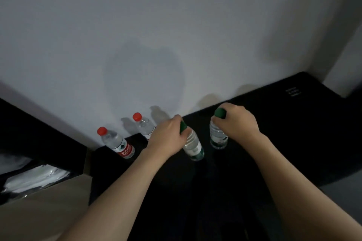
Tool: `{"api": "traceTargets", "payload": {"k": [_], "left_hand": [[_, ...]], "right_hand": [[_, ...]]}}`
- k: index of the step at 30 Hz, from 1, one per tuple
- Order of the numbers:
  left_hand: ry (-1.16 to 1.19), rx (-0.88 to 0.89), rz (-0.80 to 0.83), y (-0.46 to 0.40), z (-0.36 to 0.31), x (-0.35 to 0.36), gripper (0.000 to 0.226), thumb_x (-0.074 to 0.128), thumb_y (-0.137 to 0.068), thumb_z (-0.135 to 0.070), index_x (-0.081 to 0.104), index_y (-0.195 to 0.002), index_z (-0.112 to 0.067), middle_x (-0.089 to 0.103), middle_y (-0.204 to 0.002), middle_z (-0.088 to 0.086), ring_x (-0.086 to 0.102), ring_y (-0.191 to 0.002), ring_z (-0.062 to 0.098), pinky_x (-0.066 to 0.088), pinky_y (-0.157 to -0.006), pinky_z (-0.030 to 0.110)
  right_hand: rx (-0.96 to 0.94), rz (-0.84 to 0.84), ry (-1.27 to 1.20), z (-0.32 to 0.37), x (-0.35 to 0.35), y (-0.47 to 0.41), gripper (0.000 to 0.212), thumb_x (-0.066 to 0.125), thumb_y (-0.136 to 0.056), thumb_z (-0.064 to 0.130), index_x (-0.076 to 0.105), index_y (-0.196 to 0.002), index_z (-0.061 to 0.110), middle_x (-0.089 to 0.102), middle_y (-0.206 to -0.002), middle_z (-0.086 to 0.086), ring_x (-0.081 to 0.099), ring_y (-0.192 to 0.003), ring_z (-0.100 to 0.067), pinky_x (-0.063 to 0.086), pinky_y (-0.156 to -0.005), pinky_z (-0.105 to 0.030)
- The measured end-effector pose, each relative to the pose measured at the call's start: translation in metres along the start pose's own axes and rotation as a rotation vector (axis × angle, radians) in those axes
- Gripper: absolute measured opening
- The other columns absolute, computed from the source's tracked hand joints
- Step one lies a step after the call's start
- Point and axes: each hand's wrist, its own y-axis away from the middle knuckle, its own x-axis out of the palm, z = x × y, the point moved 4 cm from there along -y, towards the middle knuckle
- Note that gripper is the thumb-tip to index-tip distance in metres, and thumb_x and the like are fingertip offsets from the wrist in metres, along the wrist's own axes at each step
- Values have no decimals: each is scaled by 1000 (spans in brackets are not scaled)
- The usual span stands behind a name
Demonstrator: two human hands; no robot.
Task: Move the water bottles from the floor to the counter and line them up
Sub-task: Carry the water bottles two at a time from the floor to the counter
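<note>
Four clear water bottles stand on the black counter [274, 143] by the white wall. Two have red caps: one at the far left [117, 142] with a red label, one behind it [145, 126] partly hidden by my left hand. My left hand [166, 139] grips the neck of a green-capped bottle [193, 146], which leans to the left. My right hand [238, 123] grips the top of a second green-capped bottle [217, 138], which stands upright to the right of the first.
A tan cardboard box [49, 207] sits at the lower left, with white plastic wrap [33, 178] behind it. The counter runs right to a wall corner and carries small white print [293, 92].
</note>
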Motion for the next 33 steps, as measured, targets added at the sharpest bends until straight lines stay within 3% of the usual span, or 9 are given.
{"api": "traceTargets", "payload": {"k": [3,6,10,19,23,28,30,33], "left_hand": [[-44,-57,17,-36,15,11,22,54,-97,-39,47,-98,-18,57,-85,-2,57,-74,17,49,-63,37],[-47,-117,3,-63,30,22,21,52,-98,-37,43,-95,-18,53,-84,-1,51,-71,17,38,-60,33],[-47,-144,22,-94,44,42,22,49,-100,-33,46,-103,-11,58,-97,8,52,-79,22,41,-65,37],[-7,-93,1,-109,57,50,25,50,-100,-31,47,-108,-7,55,-100,9,45,-78,19,35,-63,34],[-14,-91,17,-110,56,51,27,49,-100,-33,46,-111,-8,55,-103,10,52,-84,24,40,-64,37],[-120,-182,74,-110,49,49,34,43,-103,-33,42,-125,-8,54,-117,14,55,-102,32,46,-78,41],[-192,-219,86,-102,44,46,47,43,-102,-38,34,-139,-10,52,-126,16,53,-111,33,43,-88,41],[-114,-282,-28,-71,38,44,65,41,-101,-46,16,-153,-15,45,-138,15,46,-125,35,39,-103,46]], "right_hand": [[-16,77,67,2,20,-43,24,59,-84,45,54,-87,22,56,-72,4,47,-57,-12,30,-48,-23],[-23,147,118,0,38,-71,24,57,-87,41,54,-94,18,60,-80,-2,54,-66,-21,39,-55,-28],[-39,189,77,-4,60,-98,22,57,-91,35,49,-94,15,57,-80,-4,51,-65,-21,36,-53,-27],[-83,234,107,6,81,-119,24,58,-91,36,42,-95,19,50,-82,-2,47,-70,-22,36,-61,-28],[-87,230,122,4,81,-122,27,59,-90,37,49,-101,15,52,-84,-3,47,-72,-23,38,-63,-29],[-27,235,87,9,81,-110,30,58,-91,40,51,-107,15,52,-85,-2,49,-72,-20,39,-63,-29],[-5,237,43,9,79,-101,36,57,-92,39,48,-116,15,58,-91,-4,57,-80,-23,41,-63,-30],[10,216,-61,6,71,-83,70,60,-90,41,24,-145,16,61,-109,-9,62,-99,-29,50,-75,-35]]}}
